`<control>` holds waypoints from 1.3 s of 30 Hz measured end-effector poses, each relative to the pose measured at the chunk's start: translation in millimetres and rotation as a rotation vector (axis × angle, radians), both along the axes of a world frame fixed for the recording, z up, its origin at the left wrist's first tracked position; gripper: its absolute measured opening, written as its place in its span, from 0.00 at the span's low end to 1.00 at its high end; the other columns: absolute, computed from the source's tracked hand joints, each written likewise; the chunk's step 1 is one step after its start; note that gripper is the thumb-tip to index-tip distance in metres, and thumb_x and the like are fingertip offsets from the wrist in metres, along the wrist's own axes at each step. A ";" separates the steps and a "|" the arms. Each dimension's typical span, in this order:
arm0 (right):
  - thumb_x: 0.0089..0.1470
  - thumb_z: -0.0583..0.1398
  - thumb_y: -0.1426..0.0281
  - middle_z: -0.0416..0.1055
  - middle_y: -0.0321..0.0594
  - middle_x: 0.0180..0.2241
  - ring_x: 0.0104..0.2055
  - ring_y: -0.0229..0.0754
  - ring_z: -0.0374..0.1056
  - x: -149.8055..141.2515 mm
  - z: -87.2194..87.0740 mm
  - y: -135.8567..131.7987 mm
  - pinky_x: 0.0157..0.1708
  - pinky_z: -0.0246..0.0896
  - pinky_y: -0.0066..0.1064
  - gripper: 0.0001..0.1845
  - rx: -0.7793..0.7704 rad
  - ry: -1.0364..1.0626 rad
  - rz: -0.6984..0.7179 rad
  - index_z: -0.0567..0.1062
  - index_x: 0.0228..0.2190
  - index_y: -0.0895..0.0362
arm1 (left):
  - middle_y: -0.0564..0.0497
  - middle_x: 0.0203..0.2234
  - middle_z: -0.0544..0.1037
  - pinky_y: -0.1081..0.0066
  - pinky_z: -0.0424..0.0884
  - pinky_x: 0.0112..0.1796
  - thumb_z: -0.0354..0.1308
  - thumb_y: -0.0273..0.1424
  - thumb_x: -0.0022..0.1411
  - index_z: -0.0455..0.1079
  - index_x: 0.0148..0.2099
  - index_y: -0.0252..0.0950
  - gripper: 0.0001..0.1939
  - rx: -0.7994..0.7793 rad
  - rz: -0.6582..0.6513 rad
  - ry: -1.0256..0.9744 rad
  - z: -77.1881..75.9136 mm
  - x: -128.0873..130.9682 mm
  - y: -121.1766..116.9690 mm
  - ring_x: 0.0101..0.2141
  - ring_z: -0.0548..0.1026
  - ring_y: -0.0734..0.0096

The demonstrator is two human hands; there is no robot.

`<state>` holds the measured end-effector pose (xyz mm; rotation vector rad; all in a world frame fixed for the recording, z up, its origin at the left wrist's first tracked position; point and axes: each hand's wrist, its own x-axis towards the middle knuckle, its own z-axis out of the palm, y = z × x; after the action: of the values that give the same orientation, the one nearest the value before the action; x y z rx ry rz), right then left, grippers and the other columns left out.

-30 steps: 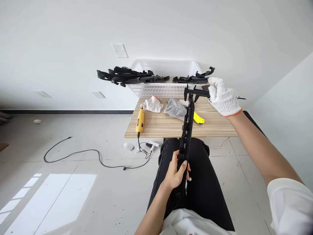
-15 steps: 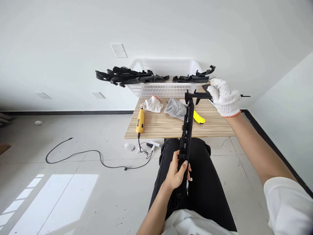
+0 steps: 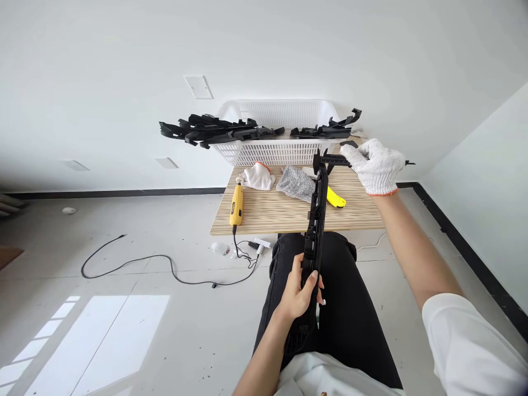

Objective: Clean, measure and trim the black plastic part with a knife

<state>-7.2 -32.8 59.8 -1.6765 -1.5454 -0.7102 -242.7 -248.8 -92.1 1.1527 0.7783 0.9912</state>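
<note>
My bare left hand (image 3: 302,289) is wrapped round the lower part of a long black plastic part (image 3: 315,214), which rises from my lap toward the table. A white knitted glove with an orange cuff covers my right hand (image 3: 376,165). It is closed on a black vernier caliper (image 3: 335,159), held level, its beam end poking out to the right. The caliper's jaws sit around the top end of the plastic part, with the gap narrowed near its width; whether both jaws touch it I cannot tell.
A white plastic basket (image 3: 284,148) stands at the back of the wooden table (image 3: 272,217), black parts (image 3: 223,131) lying across it. On the table are a yellow rotary tool (image 3: 236,204), a white glove (image 3: 259,177), a grey cloth (image 3: 296,183) and a yellow-handled cutter (image 3: 336,198). A black cable (image 3: 171,267) trails over the floor.
My right hand has slid left along the caliper, and its jaws have drawn closer together around the part's top end. The left hand keeps the same hold.
</note>
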 end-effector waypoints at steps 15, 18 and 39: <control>0.64 0.50 0.45 0.58 0.34 0.15 0.22 0.39 0.63 -5.2 -4.9 6.5 0.29 0.57 0.34 0.32 0.049 0.028 -0.059 0.67 0.20 0.53 | 0.61 0.27 0.74 0.76 0.72 0.22 0.50 0.43 0.74 0.51 0.56 0.42 0.17 -0.026 -0.008 -0.020 1.6 -1.8 0.2 0.17 0.74 0.79; 0.65 0.49 0.45 0.60 0.33 0.17 0.22 0.38 0.62 -5.1 -5.5 5.9 0.29 0.57 0.34 0.31 0.114 0.049 -0.033 0.67 0.22 0.54 | 0.61 0.27 0.73 0.76 0.72 0.22 0.50 0.43 0.74 0.51 0.56 0.43 0.16 -0.016 -0.012 -0.020 1.3 -2.0 0.2 0.17 0.74 0.80; 0.60 0.56 0.49 0.76 0.38 0.26 0.28 0.44 0.74 -17.2 -4.8 -14.4 0.34 0.65 0.35 0.24 0.029 0.093 0.098 0.75 0.42 0.57 | 0.61 0.27 0.74 0.75 0.73 0.22 0.50 0.42 0.75 0.52 0.54 0.42 0.14 -0.021 0.003 -0.055 2.7 -2.3 -0.1 0.17 0.73 0.79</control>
<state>-24.4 -47.2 55.0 -1.5781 -1.5336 -0.5932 -245.0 -248.9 -89.3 1.1022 0.7452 1.0103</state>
